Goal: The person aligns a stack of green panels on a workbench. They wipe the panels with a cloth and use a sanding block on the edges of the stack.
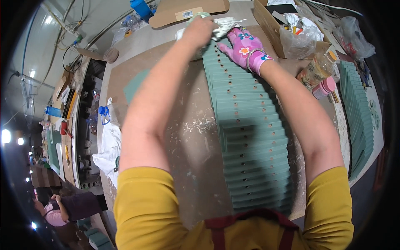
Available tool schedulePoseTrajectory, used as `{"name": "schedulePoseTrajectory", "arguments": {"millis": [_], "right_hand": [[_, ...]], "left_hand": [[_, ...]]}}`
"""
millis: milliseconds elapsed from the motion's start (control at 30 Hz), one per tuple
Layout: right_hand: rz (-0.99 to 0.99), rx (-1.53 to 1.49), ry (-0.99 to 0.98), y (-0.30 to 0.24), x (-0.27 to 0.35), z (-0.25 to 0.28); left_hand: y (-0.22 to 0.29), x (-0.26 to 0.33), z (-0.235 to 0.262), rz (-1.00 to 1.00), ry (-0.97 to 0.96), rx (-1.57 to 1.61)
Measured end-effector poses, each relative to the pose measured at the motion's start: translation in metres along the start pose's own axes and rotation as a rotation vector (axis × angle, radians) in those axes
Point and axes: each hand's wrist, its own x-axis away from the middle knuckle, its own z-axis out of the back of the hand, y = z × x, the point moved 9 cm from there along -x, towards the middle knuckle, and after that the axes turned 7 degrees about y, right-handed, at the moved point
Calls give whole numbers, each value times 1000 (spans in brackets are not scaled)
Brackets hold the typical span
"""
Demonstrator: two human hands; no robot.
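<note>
A long row of overlapping green flat pieces with small round holes runs down the table in front of me. At its far end my left hand, bare, is closed on a crumpled white cloth; its fingertips are partly hidden. My right hand wears a pink flowered glove with a band round the wrist. It lies on the far end of the row, thumb and fingers apart, close beside the cloth.
An open cardboard box with plastic wrapping stands at the far right. Nearer are a clear bottle and a pink-lidded jar. More green pieces line the right side. A white bag lies left. Another person stands lower left.
</note>
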Motion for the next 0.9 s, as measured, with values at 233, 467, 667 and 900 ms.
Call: {"name": "schedulePoseTrajectory", "arguments": {"millis": [233,467,667,900], "right_hand": [[-25,9,20,3,3,-6],[31,-47,56,-3,-3,-5],[56,-249,249,8,-7,24],[-337,-1614,326,73,13,70]], "left_hand": [[-23,-1,21,98,-91,-204],[-72,71,6,220,-72,-119],[-10,49,107,591,440,869],[3,111,61,761,544,1330]]}}
